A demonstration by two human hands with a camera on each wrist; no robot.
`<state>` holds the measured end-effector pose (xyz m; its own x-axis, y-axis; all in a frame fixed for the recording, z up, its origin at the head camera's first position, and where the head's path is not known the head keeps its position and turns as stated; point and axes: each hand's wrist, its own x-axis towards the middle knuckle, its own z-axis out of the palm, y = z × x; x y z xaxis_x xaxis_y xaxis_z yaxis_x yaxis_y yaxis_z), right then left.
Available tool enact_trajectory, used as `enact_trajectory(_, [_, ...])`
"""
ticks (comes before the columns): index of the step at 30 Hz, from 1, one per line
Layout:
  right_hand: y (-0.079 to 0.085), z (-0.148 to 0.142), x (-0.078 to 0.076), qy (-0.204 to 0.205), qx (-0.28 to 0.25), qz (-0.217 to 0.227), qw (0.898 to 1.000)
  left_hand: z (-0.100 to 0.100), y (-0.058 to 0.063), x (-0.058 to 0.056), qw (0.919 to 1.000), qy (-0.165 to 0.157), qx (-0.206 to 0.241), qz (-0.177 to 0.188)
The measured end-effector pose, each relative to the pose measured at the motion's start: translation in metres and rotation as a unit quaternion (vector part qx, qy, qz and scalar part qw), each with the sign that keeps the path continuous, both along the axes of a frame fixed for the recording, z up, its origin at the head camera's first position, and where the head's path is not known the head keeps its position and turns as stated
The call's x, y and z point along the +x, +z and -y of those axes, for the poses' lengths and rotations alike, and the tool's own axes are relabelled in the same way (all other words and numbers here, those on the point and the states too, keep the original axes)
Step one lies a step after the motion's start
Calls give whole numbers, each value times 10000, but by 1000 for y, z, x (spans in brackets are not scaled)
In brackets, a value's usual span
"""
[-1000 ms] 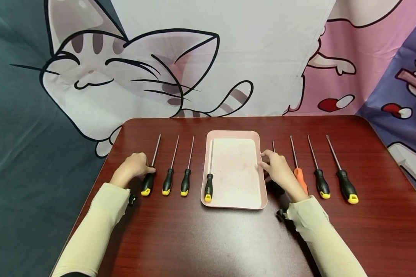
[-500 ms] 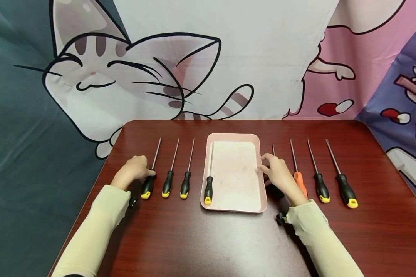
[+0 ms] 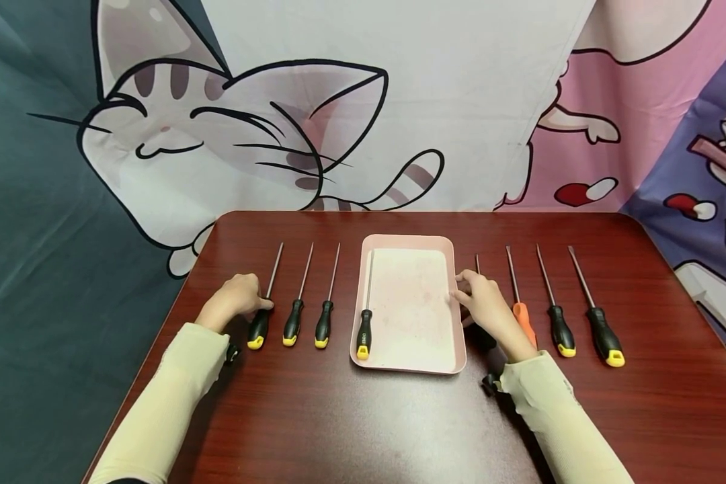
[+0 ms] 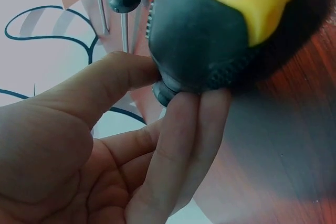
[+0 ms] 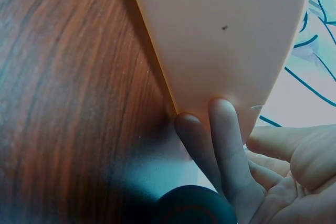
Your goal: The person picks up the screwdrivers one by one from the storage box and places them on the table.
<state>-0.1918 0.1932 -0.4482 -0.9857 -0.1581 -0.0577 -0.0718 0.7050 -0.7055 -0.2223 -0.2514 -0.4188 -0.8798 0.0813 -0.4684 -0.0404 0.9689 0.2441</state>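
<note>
At the left end of the row, my left hand pinches a black screwdriver with a yellow butt, near where its handle meets the shaft. The left wrist view shows thumb and fingertips on either side of the black handle. My right hand holds the right edge of a shallow pink tray. Its fingertips lie against the tray's outer wall, with the thumb at the rim in the right wrist view. One black and yellow screwdriver lies along the tray's left side.
Two similar screwdrivers lie between the left hand and the tray. Right of the tray are an orange-handled screwdriver and two black ones. Another screwdriver is partly hidden under the right hand. A cartoon curtain hangs behind the table.
The head view has tipped up slightly, so the table appears a little lower. Both hands, the screwdrivers and the tray keep their places.
</note>
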Motion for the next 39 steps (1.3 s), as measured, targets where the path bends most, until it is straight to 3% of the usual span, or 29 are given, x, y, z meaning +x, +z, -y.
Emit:
enact_trajectory(21, [-2,-3,-4,27,37,-17,10000,-5,1,-2,9998,14,-197,91])
enact_trajectory(29, [-2,-1,-4,-6,213,-105,9997,-3,7,0,9996,172,-64,220])
enact_trajectory(39, [-3,0,-2,34,-6,-46,10000,-3,17,4,9999,66,-138,9])
